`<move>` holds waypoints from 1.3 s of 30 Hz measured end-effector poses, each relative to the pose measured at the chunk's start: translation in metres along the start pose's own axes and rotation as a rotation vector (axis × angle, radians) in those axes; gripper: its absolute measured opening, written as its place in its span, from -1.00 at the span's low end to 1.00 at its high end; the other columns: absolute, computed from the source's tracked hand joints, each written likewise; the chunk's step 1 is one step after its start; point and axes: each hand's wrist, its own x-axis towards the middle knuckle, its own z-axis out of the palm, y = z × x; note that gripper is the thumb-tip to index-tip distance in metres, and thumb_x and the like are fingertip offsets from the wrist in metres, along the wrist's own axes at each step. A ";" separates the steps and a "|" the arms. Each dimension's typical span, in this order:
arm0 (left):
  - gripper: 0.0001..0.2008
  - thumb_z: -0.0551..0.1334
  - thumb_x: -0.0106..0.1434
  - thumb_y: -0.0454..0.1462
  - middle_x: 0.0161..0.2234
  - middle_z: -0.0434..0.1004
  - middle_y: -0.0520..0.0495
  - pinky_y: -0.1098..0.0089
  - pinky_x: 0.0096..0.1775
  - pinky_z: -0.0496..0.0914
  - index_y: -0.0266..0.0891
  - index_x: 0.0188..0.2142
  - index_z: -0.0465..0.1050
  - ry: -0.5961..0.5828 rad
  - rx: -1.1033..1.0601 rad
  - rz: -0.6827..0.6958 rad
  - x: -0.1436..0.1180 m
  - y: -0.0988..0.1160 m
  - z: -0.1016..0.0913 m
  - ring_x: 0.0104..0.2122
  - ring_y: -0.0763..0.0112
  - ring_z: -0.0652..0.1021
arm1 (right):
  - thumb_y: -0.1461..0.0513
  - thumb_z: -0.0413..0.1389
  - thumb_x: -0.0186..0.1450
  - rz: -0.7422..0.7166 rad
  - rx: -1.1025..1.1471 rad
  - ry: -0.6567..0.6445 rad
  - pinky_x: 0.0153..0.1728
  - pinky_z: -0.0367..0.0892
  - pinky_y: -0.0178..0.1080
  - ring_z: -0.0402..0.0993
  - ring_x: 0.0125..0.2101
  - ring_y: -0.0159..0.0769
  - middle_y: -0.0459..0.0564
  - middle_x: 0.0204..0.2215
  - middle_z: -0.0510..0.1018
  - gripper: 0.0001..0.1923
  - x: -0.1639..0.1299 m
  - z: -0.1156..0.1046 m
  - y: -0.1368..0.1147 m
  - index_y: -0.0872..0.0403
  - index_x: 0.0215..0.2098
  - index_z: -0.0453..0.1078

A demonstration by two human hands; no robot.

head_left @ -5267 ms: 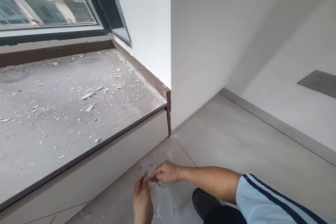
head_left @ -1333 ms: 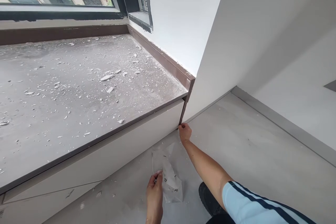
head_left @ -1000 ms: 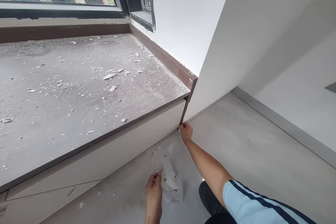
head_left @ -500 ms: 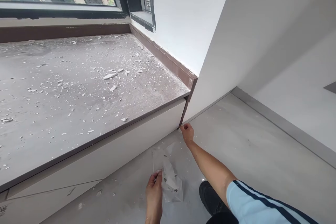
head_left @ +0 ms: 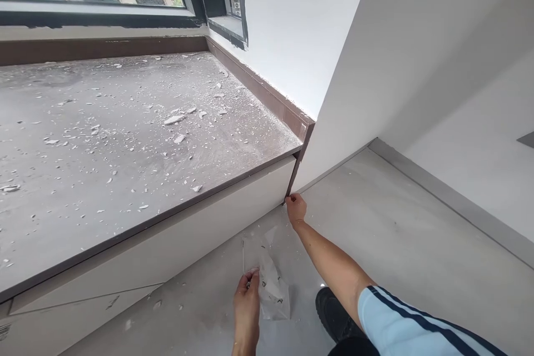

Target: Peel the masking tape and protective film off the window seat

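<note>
Matte grey floor (head_left: 417,222) runs up to a window ledge (head_left: 104,208) with a flat, pale front, ending at a narrow brown upright strip (head_left: 297,169). On the floor lies a crumpled clear plastic bag (head_left: 277,295), dark print on its film. The left hand (head_left: 247,308) has fingers pinched narrow at its edge; the right hand (head_left: 296,210), arm outstretched, curls its fingers tightly at the strip's foot; what either grips, I cannot tell. Jagged white flakes (head_left: 174,119) litter the ledge.
</note>
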 end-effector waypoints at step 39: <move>-0.57 0.16 0.02 -0.01 -0.22 0.47 -0.17 0.31 -0.25 0.35 -0.23 -0.20 0.32 0.042 -0.042 0.033 0.006 -0.003 0.003 -0.26 0.26 0.49 | 0.34 0.00 -0.06 0.100 0.329 -0.512 -0.50 0.17 -0.40 0.23 -0.56 -0.45 -0.15 -0.65 0.31 -0.95 -0.050 -0.022 0.024 0.11 -0.63 0.28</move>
